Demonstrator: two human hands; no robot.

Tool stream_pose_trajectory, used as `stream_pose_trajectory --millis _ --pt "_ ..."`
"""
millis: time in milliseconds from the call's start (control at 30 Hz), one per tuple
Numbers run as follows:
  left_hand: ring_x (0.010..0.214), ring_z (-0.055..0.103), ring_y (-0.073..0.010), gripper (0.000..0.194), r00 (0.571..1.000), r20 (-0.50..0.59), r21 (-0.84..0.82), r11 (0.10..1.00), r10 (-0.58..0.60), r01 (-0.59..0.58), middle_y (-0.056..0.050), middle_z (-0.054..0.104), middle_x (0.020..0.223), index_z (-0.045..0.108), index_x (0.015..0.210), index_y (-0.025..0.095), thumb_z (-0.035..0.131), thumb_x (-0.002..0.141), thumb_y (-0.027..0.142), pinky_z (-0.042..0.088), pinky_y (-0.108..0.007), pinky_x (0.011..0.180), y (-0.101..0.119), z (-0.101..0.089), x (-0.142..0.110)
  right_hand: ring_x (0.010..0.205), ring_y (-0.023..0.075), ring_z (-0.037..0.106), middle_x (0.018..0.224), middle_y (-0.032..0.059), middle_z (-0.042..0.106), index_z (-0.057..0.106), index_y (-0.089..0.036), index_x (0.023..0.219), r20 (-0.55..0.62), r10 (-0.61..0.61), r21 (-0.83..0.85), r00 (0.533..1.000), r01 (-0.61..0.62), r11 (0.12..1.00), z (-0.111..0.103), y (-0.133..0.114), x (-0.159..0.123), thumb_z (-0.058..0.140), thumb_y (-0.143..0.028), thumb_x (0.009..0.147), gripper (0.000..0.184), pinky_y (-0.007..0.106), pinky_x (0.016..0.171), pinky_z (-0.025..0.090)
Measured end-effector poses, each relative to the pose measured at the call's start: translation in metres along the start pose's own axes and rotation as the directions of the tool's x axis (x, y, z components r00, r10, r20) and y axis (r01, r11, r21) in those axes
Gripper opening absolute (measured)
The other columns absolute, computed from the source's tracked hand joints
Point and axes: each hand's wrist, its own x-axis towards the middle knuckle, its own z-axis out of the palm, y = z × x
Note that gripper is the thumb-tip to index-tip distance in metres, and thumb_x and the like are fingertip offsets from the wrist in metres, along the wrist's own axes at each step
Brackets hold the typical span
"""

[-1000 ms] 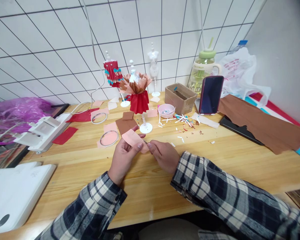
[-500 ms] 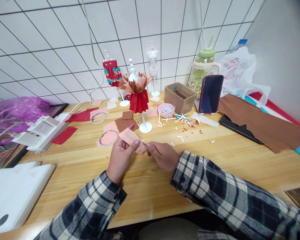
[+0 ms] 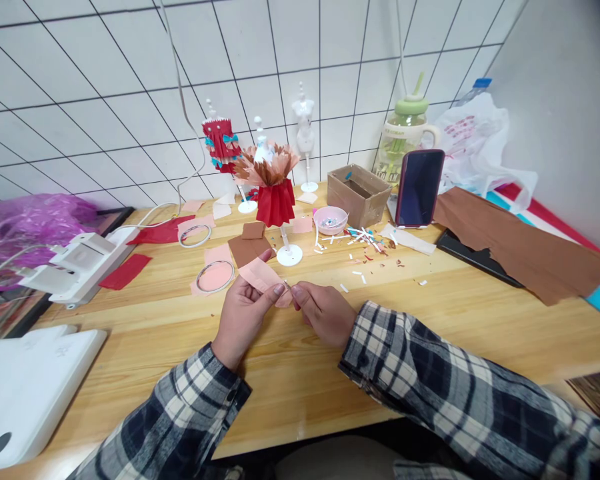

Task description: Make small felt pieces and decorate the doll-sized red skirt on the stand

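Between thumb and fingers, my left hand (image 3: 244,312) grips a small piece of pink crepe paper (image 3: 261,275) above the table. My right hand (image 3: 324,310) is closed in a pinch at the paper's right edge, around something thin and small that I cannot make out. Just beyond stands a mini dress form (image 3: 276,203) in a red pleated skirt with a ruffled brown and pink paper top. Brown paper squares (image 3: 250,250) lie by its base. A roll of tape (image 3: 215,276) rests on pink paper left of my hands.
Behind are a red-dressed form (image 3: 223,143) and a bare white form (image 3: 305,127). Right of centre sit a pink bowl (image 3: 331,220), paper scraps, a cardboard box (image 3: 359,193), a phone (image 3: 420,188) and a jug (image 3: 405,137). A power strip (image 3: 87,270) lies left.
Both hands stay almost in place around the pink paper. The right fingertips have shifted very slightly at its edge; the whole view has moved a little.
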Motion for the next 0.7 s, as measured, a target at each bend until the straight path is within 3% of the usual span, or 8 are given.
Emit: stream_pose_trajectory --millis 433,700 --pt "0.071 0.061 -0.0104 0.068 0.999 -0.016 0.030 0.999 0.041 -0.041 -0.001 0.067 0.088 0.048 0.136 0.023 0.077 0.074 0.031 0.053 -0.021 0.069 0.0024 0.0024 -0.0007 0.056 0.0117 0.048 0.059 -0.0034 0.052 0.056 -0.021 0.080 -0.017 -0.002 0.005 1.000 0.002 1.000 0.0008 -0.0024 -0.0005 0.028 -0.044 0.101 0.042 0.024 0.059 0.029" --pt "0.066 0.058 -0.0098 0.072 1.000 -0.002 -0.023 1.000 0.008 -0.008 0.003 0.062 0.077 0.048 0.135 0.023 0.080 0.071 0.027 0.052 -0.019 0.064 0.0032 0.0064 -0.0023 0.055 0.0120 0.048 0.057 -0.0039 0.053 0.061 -0.021 0.085 -0.030 -0.013 0.031 0.999 0.014 0.999 0.0012 -0.0032 -0.0017 0.030 -0.042 0.101 0.041 0.024 0.060 0.031"
